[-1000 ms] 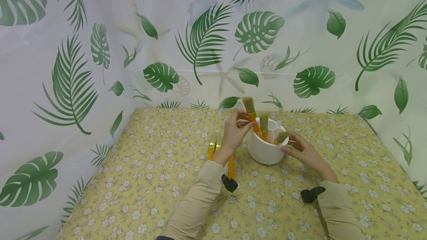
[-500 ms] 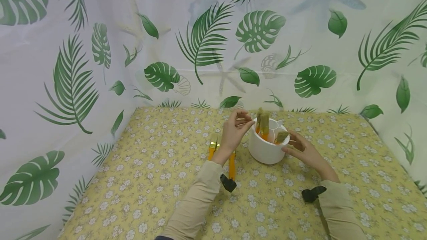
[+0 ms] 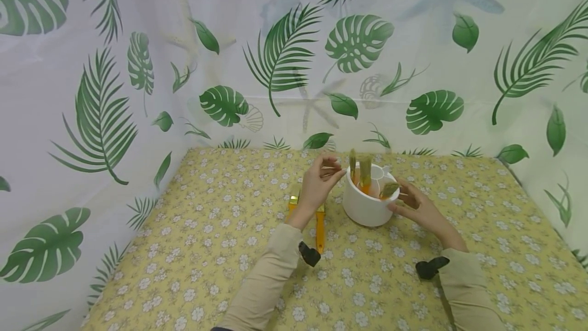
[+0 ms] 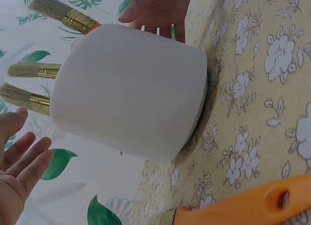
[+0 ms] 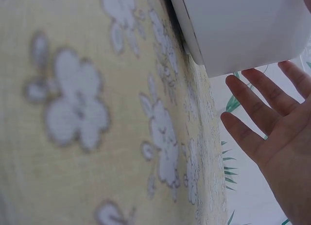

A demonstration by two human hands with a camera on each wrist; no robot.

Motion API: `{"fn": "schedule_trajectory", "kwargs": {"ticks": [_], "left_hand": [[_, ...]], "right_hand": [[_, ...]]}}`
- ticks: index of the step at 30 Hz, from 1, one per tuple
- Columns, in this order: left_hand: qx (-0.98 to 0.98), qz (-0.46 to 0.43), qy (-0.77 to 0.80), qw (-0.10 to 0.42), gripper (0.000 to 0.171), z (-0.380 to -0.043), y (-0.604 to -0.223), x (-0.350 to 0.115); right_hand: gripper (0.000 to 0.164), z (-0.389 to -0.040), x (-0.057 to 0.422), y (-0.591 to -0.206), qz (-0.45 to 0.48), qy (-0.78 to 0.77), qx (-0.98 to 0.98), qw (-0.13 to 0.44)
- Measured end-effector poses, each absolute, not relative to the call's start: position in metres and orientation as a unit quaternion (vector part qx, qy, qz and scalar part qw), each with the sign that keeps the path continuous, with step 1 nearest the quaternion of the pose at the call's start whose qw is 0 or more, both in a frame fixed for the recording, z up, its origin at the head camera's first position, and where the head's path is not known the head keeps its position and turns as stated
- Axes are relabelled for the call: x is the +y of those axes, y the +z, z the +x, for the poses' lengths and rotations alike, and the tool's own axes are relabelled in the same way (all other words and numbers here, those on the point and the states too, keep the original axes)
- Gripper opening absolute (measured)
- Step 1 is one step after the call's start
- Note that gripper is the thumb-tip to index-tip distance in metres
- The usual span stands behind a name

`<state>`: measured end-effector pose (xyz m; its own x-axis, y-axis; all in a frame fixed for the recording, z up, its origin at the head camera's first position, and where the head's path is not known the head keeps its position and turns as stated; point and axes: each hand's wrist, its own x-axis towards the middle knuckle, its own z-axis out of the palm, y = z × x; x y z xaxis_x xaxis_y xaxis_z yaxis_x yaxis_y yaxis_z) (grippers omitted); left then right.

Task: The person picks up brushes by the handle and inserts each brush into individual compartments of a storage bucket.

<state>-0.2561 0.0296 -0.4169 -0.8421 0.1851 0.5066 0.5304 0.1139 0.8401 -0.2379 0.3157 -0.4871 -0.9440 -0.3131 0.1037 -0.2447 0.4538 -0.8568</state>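
Observation:
A white round holder (image 3: 367, 211) with inner dividers stands on the table. Three bristle-up paintbrushes are in it: one slim edge-on brush (image 3: 352, 162) at the left wall, a flat-on brush (image 3: 365, 170) beside it, and a leaning brush (image 3: 389, 189) at the right rim. My left hand (image 3: 319, 183) is just left of the rim, holding nothing, its fingers loosely bent; in the left wrist view, its fingertips (image 4: 44, 143) are apart from the bristles. My right hand (image 3: 420, 211) rests against the holder's right side, with extended fingers (image 5: 252, 101) at its wall.
Orange-handled paintbrushes (image 3: 320, 229) lie on the flowered yellow tablecloth (image 3: 206, 249), partly under my left forearm. A leaf-printed white curtain (image 3: 285, 116) rises behind the table and along its sides. Each sleeve carries a black wrist mount (image 3: 309, 254).
My left hand let go of a paintbrush, which dropped into the holder's left side, and then drew back slightly to the left. The right hand stayed at the holder.

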Motion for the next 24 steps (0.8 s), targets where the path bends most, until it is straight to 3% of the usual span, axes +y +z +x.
{"fn": "schedule_trajectory", "kwargs": {"ticks": [13,24], "left_hand": [[-0.746,-0.232,-0.612,0.121,0.030,-0.255,-0.420,0.016],[-0.755,-0.233,-0.598,0.136,0.029,-0.257,-0.427,0.003]], "right_hand": [[0.078,-0.239,0.315,-0.488,-0.162,-0.500,0.850,0.037],[0.080,-0.237,0.311,-0.486,-0.150,-0.485,0.861,0.041]]}}
